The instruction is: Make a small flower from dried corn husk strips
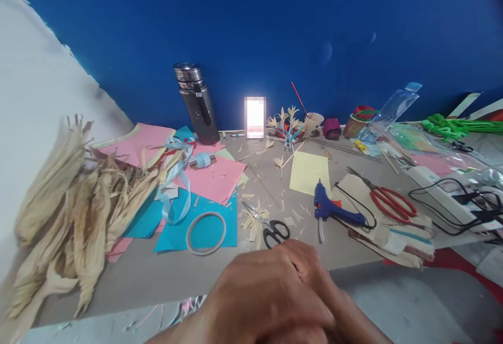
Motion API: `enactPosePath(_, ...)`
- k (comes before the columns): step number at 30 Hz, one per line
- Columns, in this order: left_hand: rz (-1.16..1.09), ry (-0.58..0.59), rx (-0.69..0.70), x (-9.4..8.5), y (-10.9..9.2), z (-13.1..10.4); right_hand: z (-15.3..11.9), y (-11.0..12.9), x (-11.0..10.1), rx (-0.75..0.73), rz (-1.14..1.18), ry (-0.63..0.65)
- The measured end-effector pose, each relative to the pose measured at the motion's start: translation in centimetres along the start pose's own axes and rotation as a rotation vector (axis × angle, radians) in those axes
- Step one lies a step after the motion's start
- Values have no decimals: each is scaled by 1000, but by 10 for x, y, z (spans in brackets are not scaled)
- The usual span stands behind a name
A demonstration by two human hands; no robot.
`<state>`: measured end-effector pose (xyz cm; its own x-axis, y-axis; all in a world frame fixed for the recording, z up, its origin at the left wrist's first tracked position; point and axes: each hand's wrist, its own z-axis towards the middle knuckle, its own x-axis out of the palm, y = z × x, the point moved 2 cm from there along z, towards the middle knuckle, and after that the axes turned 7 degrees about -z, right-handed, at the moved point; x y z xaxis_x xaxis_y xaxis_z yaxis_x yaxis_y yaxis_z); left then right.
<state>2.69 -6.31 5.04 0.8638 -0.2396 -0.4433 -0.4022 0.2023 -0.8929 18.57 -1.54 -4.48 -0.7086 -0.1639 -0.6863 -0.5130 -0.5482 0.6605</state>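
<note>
My left hand [257, 286] and my right hand [308, 260] are pressed together at the table's front edge, the left one nearer to the camera. Both look closed, with the fingers curled in and mostly out of sight. Whatever they hold, if anything, is hidden. Just beyond them lie black-handled scissors [275, 233] among pale husk scraps [253, 223]. To the left, a ring of tape [189, 234] rests on blue paper [230, 234]. A blue glue gun [334, 210] lies to the right, partly over yellow paper [308, 171].
Dried corn husks [84, 213] cover the left end, beside pink paper [216, 176] and light-blue ribbon [186, 192]. A dark flask [198, 108] and husk flowers [288, 124] stand at the back. Red-handled scissors [393, 205], a glove [396, 239] and a power strip [436, 187] lie right.
</note>
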Motion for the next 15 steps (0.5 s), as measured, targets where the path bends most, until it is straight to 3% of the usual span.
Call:
enactPosePath(2,-73,-21,17,-3,11,13,0,-3,-6,-9,-18,4)
enactPosePath(4,-120,-107,-62,-8,27,20,0,-7,-11,9,-31,17)
enactPosePath(7,-113,-121,-194,-14,47,22,-1,-12,-11,54,-39,40)
enactPosePath(10,-21,-11,-229,-19,50,20,-1,-11,-5,44,-28,58)
enactPosePath(15,233,196,-150,-28,32,28,-2,-8,3,6,-40,60)
